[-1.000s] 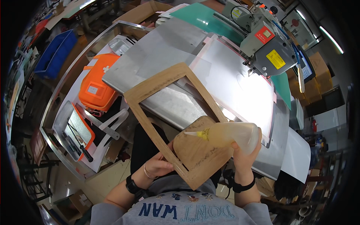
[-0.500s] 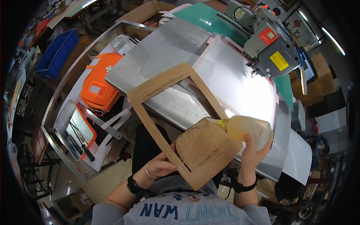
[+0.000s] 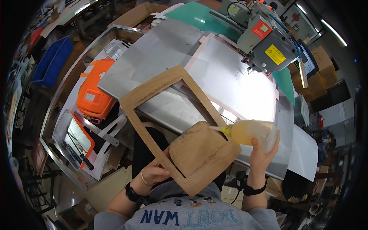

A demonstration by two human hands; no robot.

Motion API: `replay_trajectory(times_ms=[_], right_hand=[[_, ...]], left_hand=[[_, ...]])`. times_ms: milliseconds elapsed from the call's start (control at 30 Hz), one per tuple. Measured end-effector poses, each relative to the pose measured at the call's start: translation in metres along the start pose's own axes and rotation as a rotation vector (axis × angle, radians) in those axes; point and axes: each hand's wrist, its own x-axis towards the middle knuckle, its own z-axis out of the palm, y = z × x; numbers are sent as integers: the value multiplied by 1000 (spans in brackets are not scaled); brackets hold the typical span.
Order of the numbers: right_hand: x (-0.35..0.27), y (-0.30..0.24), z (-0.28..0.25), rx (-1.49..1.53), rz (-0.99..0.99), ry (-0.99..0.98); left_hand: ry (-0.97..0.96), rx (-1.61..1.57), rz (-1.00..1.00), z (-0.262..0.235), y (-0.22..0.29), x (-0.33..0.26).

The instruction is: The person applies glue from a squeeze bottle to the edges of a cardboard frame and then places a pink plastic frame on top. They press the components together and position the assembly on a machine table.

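A flat brown frame [image 3: 148,140] with a large window is tilted in front of me at the table's near edge. My left hand [image 3: 155,172] is closed on its lower left bar, fingers partly hidden behind it. A rounded brown flap [image 3: 199,149] with dark smudges fills the frame's lower part. In my right hand [image 3: 263,153] is a translucent squeeze bottle [image 3: 251,130] of yellowish liquid, held almost level. Its yellow cap and thin nozzle point left, the tip over the flap's upper edge; whether they touch I cannot tell.
Behind the frame lies a metal worktable [image 3: 149,57] with a white sheet [image 3: 226,73]. A grey machine head [image 3: 270,48] hangs over its right side. At left are an orange bag [image 3: 94,94], a tray [image 3: 73,140] with tools, and a blue crate [image 3: 53,63].
The whole view has shifted left a little. Against the frame, the bottle has drawn slightly right and lies more level, baring more of its nozzle. Both grips are unchanged.
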Motion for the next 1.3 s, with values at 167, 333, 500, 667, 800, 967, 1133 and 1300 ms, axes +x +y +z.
replay_trajectory(times_ms=[167,333,500,667,800,967,1133,1300], right_hand=[[-1,0,6,-59,-18,-91],[18,-11,-4,-56,11,-76],[31,-5,-6,33,52,-149],[38,0,3,28,72,-144],[44,-4,-26,185,154,-205],[39,5,-22,230,162,-164],[41,8,-21,162,126,-154],[43,-3,-53,197,146,-214]], left_hand=[[11,15,10,2,1,-1],[7,30,12,-5,2,-8],[32,49,12,-3,2,-7],[52,86,15,-1,4,-7],[57,78,40,-1,1,-6],[29,76,29,-8,1,-6],[69,54,38,-2,2,-9],[62,79,41,-5,2,-9]])
